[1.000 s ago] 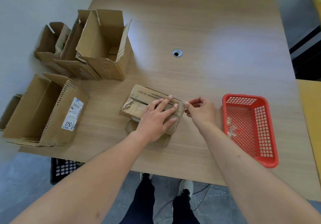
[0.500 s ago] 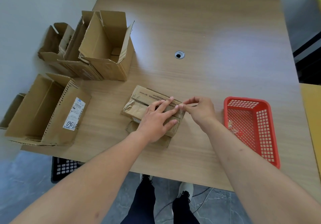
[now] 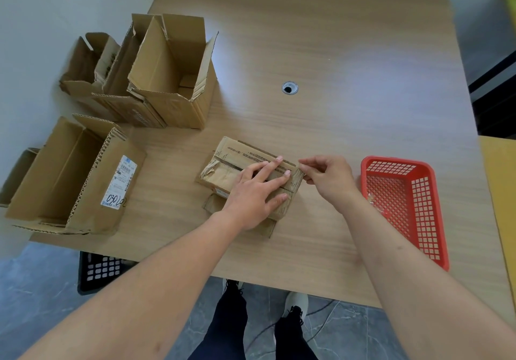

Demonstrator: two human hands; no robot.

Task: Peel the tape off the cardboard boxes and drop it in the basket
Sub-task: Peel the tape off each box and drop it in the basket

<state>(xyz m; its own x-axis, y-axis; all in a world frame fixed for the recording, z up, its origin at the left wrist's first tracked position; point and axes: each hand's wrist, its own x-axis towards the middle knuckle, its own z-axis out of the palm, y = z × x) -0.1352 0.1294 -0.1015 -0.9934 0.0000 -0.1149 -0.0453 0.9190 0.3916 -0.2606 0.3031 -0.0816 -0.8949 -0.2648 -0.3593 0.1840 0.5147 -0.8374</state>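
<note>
A flattened cardboard box [image 3: 231,161] lies on the wooden table [image 3: 335,52] near its front edge. My left hand [image 3: 255,192] presses flat on the box with fingers spread. My right hand [image 3: 326,176] sits at the box's right end, thumb and forefinger pinching at the tape [image 3: 300,167] on the upper right corner. The red plastic basket [image 3: 430,186] stands to the right of my right hand, with a few crumpled clear tape pieces [image 3: 375,203] inside.
Several open cardboard boxes [image 3: 167,74] stand at the table's left side, and one with a white label [image 3: 83,175] lies at the front left. A cable hole [image 3: 289,87] is mid-table. A black crate [image 3: 97,269] sits on the floor below.
My right hand shifted left to the box's right corner and its fingertips closed on the tape end. My left hand stays pressed on the box.
</note>
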